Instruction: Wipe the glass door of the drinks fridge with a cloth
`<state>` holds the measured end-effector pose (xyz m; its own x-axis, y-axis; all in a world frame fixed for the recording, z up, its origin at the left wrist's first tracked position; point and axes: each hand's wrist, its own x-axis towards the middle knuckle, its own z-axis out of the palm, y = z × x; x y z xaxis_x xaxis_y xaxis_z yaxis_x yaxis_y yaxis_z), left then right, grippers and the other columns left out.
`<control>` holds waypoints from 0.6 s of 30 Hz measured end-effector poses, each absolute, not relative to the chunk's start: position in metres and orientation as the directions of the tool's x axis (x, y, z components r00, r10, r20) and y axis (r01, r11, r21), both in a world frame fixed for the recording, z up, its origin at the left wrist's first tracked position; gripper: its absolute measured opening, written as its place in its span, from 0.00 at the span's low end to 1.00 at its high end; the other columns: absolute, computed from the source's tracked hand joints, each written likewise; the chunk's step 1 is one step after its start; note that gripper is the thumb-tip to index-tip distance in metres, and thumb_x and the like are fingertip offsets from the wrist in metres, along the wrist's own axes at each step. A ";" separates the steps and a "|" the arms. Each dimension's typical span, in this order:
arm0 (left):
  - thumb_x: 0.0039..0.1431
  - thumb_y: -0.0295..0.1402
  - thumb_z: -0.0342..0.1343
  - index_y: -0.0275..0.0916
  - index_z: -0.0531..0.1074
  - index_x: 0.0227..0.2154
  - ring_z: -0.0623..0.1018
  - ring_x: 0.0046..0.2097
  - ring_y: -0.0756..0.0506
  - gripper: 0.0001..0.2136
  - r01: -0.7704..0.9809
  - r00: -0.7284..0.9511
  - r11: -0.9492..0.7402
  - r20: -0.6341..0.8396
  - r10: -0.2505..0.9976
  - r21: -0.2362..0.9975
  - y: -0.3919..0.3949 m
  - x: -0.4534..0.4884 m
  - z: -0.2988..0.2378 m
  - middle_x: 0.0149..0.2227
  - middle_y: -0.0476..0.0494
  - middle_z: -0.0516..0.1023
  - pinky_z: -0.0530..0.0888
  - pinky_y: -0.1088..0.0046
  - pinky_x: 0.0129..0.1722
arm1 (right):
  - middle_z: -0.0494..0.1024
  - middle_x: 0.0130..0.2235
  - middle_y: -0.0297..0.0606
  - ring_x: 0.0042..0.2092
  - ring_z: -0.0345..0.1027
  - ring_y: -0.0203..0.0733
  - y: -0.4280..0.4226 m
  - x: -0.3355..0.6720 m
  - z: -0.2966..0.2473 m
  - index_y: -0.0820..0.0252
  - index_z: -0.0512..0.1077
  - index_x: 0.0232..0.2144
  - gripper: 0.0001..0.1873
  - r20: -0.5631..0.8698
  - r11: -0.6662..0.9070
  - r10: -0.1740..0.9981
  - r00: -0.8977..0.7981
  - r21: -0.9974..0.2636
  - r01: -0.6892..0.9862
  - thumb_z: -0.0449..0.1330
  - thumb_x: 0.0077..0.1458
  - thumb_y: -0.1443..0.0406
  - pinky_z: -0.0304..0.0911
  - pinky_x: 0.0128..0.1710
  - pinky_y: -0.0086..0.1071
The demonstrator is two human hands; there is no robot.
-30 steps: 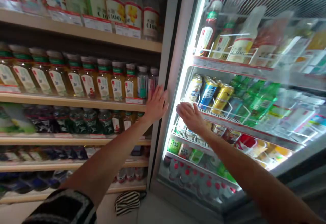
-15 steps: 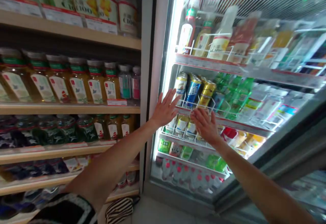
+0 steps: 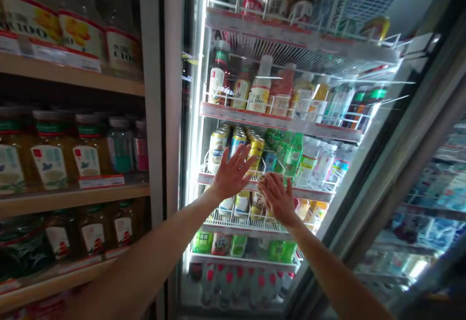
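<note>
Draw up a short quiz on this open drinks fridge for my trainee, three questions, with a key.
1. Multiple choice: What colour are most of the caps on the lowest row of bottles?
a) green
b) red
c) yellow

2. True or false: The person's left hand is clenched into a fist.

3. Fill in the blank: In the row behind the left hand, a ____ can stands between the white-and-gold can and the gold can.

Key:
1. b, red.
2. False; it is open with fingers spread.
3. Blue; the blue can shows partly behind the hand.
</note>
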<state>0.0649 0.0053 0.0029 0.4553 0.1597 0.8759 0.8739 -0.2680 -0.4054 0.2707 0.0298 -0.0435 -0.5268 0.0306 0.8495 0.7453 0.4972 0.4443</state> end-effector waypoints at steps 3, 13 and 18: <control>0.60 0.38 0.46 0.37 0.55 0.59 0.44 0.66 0.42 0.25 0.885 0.441 -0.226 0.889 0.123 -0.408 0.012 0.067 0.002 0.61 0.38 0.60 0.41 0.52 0.64 | 0.55 0.63 0.43 0.66 0.39 0.45 0.041 0.278 -0.012 0.55 0.61 0.56 0.24 0.935 0.454 -0.002 -0.354 0.316 0.833 0.53 0.56 0.66 0.35 0.64 0.50; 0.60 0.38 0.47 0.39 0.48 0.62 0.44 0.66 0.45 0.29 0.899 0.415 -0.211 0.901 0.126 -0.384 0.013 0.069 0.002 0.61 0.39 0.59 0.40 0.54 0.64 | 0.61 0.61 0.42 0.66 0.42 0.44 0.038 0.289 -0.037 0.54 0.63 0.54 0.23 0.924 0.460 0.021 -0.383 0.332 0.824 0.52 0.55 0.67 0.37 0.63 0.49; 0.60 0.38 0.47 0.40 0.49 0.62 0.45 0.66 0.44 0.28 0.900 0.411 -0.214 0.903 0.122 -0.380 0.013 0.069 0.002 0.61 0.39 0.60 0.41 0.54 0.64 | 0.61 0.60 0.47 0.65 0.44 0.46 0.055 0.323 -0.010 0.56 0.62 0.55 0.23 0.979 0.354 -0.007 -0.204 0.193 0.915 0.49 0.58 0.65 0.42 0.62 0.51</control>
<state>0.0688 0.0127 0.0024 0.4112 0.1219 0.9034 0.8996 -0.2144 -0.3805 0.3234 0.0553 -0.0100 -0.2041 -0.0071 0.9789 0.9149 0.3544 0.1934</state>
